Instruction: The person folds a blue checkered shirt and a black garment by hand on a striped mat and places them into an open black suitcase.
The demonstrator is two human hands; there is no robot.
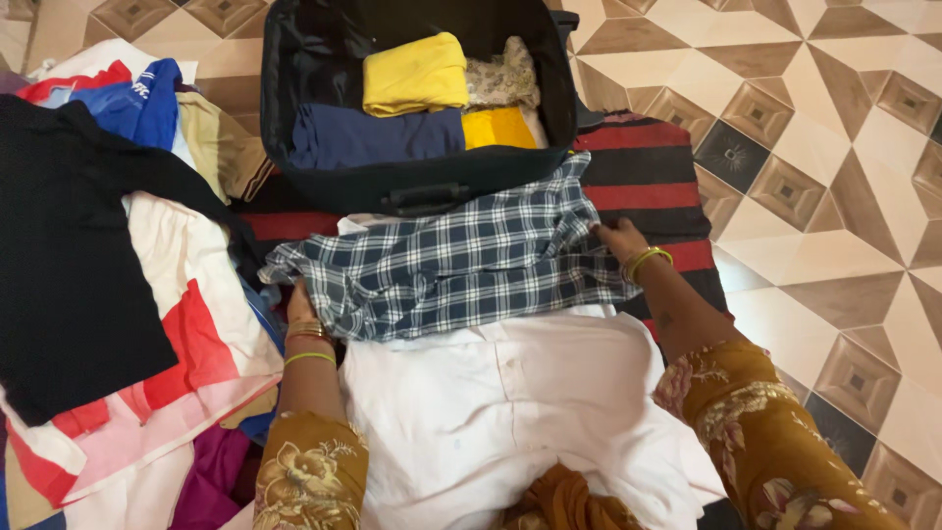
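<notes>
We see a tiled floor in brown and cream diamonds. On it lies a striped mat in red and black, mostly covered by clothes. An open black suitcase sits at the far end of the mat. Inside it we count a folded yellow cloth, a navy cloth below that, a patterned cloth to the right, and a smaller yellow piece in the near right corner.

To the left a pile spreads over the floor, topped by a black garment. Beside it lie a red and white cloth and a blue top.

Nearest to us a white shirt lies flat, its placket running down the middle. Across its far edge, just in front of the suitcase, lies the plaid shirt, blue and white, rumpled and partly folded.

The left hand is at the plaid shirt's left edge, its fingers tucked under the cloth and closed on it. The right hand grips the shirt's right edge, fingers pinching the fabric. Both wrists wear bangles, and both arms are in mustard floral sleeves.
</notes>
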